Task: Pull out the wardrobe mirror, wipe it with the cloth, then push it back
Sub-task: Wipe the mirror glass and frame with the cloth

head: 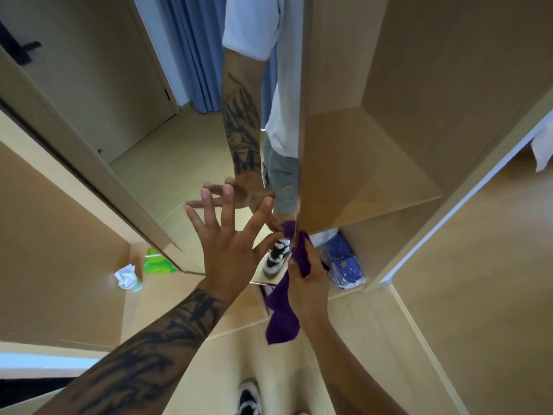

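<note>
The tall wardrobe mirror (191, 139) stands pulled out from the wooden wardrobe, its glass reflecting the room, a tattooed arm and a white shirt. My left hand (230, 244) has its fingers spread wide and straight, fingertips against the lower part of the glass. My right hand (305, 283) grips a purple cloth (284, 313) bunched at the mirror's right edge near its bottom; the rest of the cloth hangs down below the hand.
Right of the mirror is an open wardrobe compartment with a wooden shelf (374, 175); a blue patterned item (344, 262) lies under it. A green packet (157, 262) and a crumpled white tissue (127, 277) sit at the lower left. My shoe (248, 399) is on the floor below.
</note>
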A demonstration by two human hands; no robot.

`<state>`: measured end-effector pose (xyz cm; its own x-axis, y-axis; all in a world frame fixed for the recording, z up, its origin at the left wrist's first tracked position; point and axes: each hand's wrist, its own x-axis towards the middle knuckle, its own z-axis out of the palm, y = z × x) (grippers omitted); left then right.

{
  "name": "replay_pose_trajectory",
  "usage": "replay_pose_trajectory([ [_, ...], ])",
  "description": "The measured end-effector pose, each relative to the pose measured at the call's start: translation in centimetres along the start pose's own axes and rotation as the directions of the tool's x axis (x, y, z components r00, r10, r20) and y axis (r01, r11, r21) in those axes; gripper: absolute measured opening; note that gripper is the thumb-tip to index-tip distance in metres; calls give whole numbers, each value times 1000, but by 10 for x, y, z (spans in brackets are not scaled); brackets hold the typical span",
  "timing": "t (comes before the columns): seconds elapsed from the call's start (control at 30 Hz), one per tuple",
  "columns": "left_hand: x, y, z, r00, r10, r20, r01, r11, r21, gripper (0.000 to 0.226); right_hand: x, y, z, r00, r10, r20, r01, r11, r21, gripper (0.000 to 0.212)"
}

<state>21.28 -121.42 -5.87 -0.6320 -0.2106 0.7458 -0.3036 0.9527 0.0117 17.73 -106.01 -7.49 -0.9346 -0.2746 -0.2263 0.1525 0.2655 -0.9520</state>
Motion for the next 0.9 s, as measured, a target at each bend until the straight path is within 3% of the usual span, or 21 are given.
replay_pose_trajectory([
  [0.13,0,0,-1,1000,10,-1,-10,1000,-11,87,5,-7,3,991,133,-5,-133,991,31,55],
  [0.27,0,-2,-6,999,28,18,-28,999,-32,83,-4,-23,4,991,124,-51,-116,985,128,55],
  [0.4,1,1,-9,998,2,57,1,999,-53,69,-10,-30,6,992,104,-72,-96,990,103,57],
  [0.6,2,1,-7,999,9,42,-6,997,-82,69,-8,-37,5,972,230,-50,-224,970,95,55],
  [0.8,3,1,-3,1000,11,19,-9,993,-115,66,-17,-57,7,971,113,-209,-89,989,122,56],
  [0.9,4,0,-3,1000,15,15,-13,995,-103,64,-26,-56,8,971,57,-231,-51,998,32,56],
])
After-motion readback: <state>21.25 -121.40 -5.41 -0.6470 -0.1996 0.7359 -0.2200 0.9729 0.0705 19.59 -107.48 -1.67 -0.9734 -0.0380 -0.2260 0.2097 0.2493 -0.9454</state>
